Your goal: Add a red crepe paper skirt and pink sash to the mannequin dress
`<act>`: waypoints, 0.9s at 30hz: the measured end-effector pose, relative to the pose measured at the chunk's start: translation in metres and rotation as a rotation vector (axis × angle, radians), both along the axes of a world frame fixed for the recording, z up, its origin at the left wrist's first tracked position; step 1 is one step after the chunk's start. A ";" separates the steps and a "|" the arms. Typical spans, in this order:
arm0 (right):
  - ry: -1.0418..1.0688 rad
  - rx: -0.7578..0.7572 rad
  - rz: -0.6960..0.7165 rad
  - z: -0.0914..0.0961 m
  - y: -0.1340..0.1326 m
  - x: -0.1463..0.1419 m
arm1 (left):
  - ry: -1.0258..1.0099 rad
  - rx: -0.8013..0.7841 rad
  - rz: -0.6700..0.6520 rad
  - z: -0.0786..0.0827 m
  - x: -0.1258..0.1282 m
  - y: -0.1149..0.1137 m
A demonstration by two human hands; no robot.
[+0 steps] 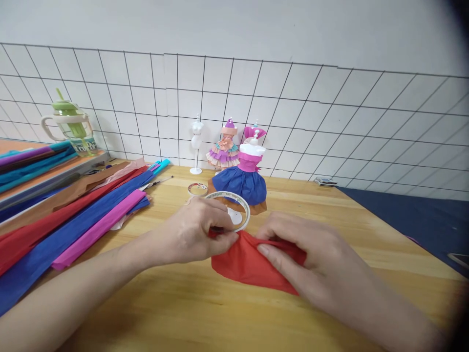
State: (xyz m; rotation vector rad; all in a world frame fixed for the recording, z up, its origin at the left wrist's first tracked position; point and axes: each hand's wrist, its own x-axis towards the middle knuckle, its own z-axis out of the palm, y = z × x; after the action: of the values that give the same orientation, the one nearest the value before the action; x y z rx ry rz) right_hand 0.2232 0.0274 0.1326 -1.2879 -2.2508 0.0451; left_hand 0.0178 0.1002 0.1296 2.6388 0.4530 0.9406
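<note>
A piece of red crepe paper point(245, 264) is stretched between my two hands above the wooden table. My left hand point(200, 227) pinches its left end, where the upper edge looks gathered. My right hand point(304, 249) grips the other end between thumb and fingers. Just beyond my left fingers a roll of tape point(246, 212) stands tilted, partly hidden by that hand; I cannot tell whether they touch. Behind it is a small mannequin in a pink and blue paper dress point(240, 182) with a brown hem.
Long folded crepe paper strips point(84, 230) cover the table's left side. At the back stand a bare white mannequin point(197, 142) and one in a ruffled dress point(225, 151). A smaller tape roll point(198, 189), a green-lidded cup point(73, 124) and dark blue fabric point(403, 215) lie around.
</note>
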 end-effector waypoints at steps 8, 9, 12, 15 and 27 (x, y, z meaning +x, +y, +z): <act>-0.065 0.006 -0.046 -0.002 0.003 0.007 | 0.058 -0.224 -0.037 0.001 0.002 0.002; -0.050 -0.002 -0.038 -0.002 0.002 0.007 | 0.056 -0.226 -0.032 0.001 0.002 0.002; -0.003 -0.021 0.009 0.002 0.002 0.005 | 0.039 -0.167 -0.016 -0.001 0.003 0.003; 0.026 -0.031 0.034 0.002 0.002 0.002 | 0.035 -0.114 -0.017 -0.002 0.003 0.003; 0.096 -0.027 0.001 -0.011 0.003 -0.007 | 0.038 -0.018 -0.008 -0.003 0.005 -0.001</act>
State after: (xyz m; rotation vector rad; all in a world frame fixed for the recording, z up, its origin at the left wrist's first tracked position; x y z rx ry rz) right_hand 0.2158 0.0300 0.1214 -1.2719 -2.1760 0.1353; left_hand 0.0224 0.0995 0.1263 2.6439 0.4571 0.8808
